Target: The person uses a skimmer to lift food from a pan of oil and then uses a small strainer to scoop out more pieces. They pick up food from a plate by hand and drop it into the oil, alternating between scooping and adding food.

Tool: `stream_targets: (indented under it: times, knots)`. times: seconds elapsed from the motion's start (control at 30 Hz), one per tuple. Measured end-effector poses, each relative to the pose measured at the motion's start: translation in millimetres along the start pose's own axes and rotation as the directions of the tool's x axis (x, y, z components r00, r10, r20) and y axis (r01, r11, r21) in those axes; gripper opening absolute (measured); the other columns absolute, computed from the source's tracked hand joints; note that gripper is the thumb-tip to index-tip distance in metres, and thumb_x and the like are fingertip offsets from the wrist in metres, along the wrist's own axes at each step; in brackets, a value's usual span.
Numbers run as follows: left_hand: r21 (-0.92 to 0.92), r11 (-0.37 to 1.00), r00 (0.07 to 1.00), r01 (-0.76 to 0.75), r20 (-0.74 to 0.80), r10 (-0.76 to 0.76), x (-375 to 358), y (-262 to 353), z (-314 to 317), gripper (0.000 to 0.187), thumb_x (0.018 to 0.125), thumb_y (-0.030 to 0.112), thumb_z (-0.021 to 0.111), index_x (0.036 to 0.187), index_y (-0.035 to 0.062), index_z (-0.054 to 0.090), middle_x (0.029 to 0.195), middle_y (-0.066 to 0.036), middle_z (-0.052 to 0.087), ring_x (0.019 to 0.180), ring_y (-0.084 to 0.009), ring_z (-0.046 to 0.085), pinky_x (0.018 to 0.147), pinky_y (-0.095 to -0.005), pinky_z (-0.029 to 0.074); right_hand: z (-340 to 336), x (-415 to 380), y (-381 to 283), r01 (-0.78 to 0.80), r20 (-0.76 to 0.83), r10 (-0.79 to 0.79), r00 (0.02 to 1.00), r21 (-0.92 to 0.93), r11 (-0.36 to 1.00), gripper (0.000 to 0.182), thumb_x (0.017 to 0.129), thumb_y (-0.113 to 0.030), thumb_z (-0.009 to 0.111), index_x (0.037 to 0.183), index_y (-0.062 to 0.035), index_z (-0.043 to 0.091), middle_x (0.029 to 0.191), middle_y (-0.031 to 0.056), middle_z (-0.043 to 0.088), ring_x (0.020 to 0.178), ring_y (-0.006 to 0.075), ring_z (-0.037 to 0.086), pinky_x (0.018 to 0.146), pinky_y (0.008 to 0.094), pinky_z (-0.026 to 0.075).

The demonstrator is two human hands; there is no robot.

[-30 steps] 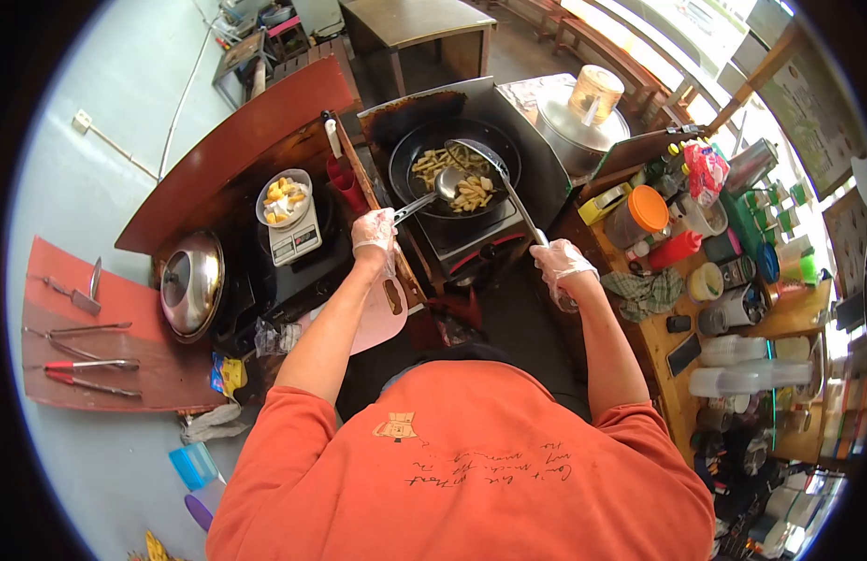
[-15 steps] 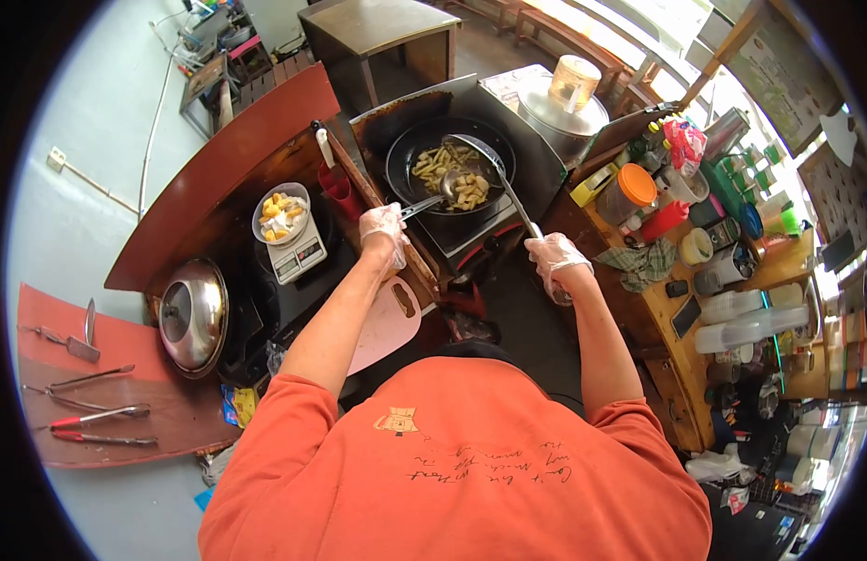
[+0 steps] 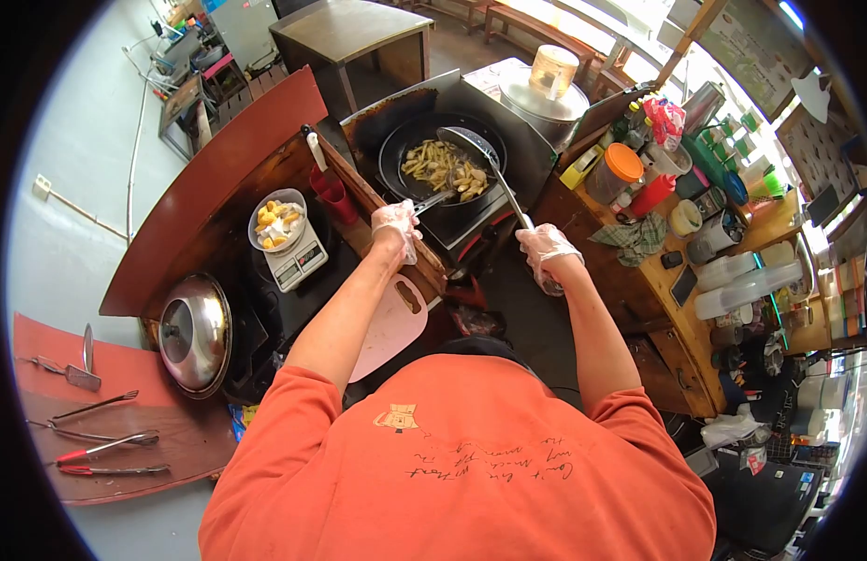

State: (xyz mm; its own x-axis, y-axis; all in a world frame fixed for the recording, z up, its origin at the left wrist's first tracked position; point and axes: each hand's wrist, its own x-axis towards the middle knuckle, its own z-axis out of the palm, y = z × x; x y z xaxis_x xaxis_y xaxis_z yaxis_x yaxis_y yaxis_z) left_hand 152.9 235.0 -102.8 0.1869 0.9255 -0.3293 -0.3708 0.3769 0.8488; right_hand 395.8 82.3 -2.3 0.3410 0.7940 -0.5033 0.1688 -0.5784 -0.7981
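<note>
Pale wall (image 3: pixel 83 182) L; your clear-gloved L hand (image 3: pixel 396 229) grips silver metal utensil (image 3: pixel 436 199), R hand (image 3: pixel 550 254) grips long-handled metal ladle (image 3: pixel 467 141), both over round black wok (image 3: pixel 424 129) w/ yellowish strips (image 3: pixel 428 161).

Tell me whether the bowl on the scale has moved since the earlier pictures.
No, the bowl sits in the same place on the scale; only the camera view shifted.
</note>
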Motion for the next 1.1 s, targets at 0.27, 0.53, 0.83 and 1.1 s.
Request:
stream_targets:
  times: [0.27, 0.53, 0.83, 1.1]
  knots:
    - [-0.075, 0.996, 0.998, 0.043, -0.051, -0.046, 1, 0, -19, 0.017, 0.088, 0.009, 0.066, 0.076, -0.0011, 0.060, 0.065, -0.008, 0.056, 0.045, -0.0128, 0.045, 0.043, -0.0287, 0.042, -3, 29, 19, 0.027, 0.023, -0.027, 0.999, 0.013, 1.000, 0.026, 0.084, -0.025, 0.062, 0.067, -0.0075, 0.054, 0.055, -0.0006, 0.048, 0.045, 0.0114, 0.043, 0.043, 0.0300, 0.032]
    - [-0.149, 0.988, 0.990, -0.042, -0.143, 0.021, -17, 9, -14, 0.013, 0.087, 0.007, 0.063, 0.077, -0.0002, 0.059, 0.064, -0.006, 0.053, 0.047, -0.0137, 0.046, 0.041, -0.0277, 0.040, -5, 67, 41, 0.065, 0.074, -0.095, 0.993, 0.335, 0.940, 0.029, 0.086, -0.030, 0.064, 0.070, -0.0071, 0.056, 0.049, -0.0013, 0.043, 0.036, 0.0130, 0.038, 0.035, 0.0296, 0.029]
    - [-0.085, 0.978, 0.976, -0.188, -0.125, 0.176, -8, 24, 16, 0.016, 0.093, 0.010, 0.061, 0.097, -0.0049, 0.063, 0.070, -0.007, 0.055, 0.052, -0.0130, 0.050, 0.042, -0.0270, 0.045, -39, 102, 31, -0.318, 0.409, 0.084, 0.909, 0.547, 0.774, 0.029, 0.093, -0.034, 0.058, 0.074, -0.0117, 0.051, 0.049, -0.0045, 0.037, 0.036, 0.0112, 0.032, 0.037, 0.0268, 0.028]
    - [0.796, -0.072, 0.467, -0.601, 0.423, 0.776, -2, 25, 77, 0.018, 0.093, 0.017, 0.057, 0.100, 0.0033, 0.066, 0.079, -0.019, 0.065, 0.074, -0.0392, 0.064, 0.067, -0.0437, 0.053, -69, 131, 34, -0.741, 0.828, -0.204, 0.523, 0.560, 0.372, 0.029, 0.098, -0.027, 0.048, 0.078, -0.0067, 0.054, 0.049, -0.0066, 0.038, 0.037, 0.0085, 0.032, 0.038, 0.0246, 0.027]
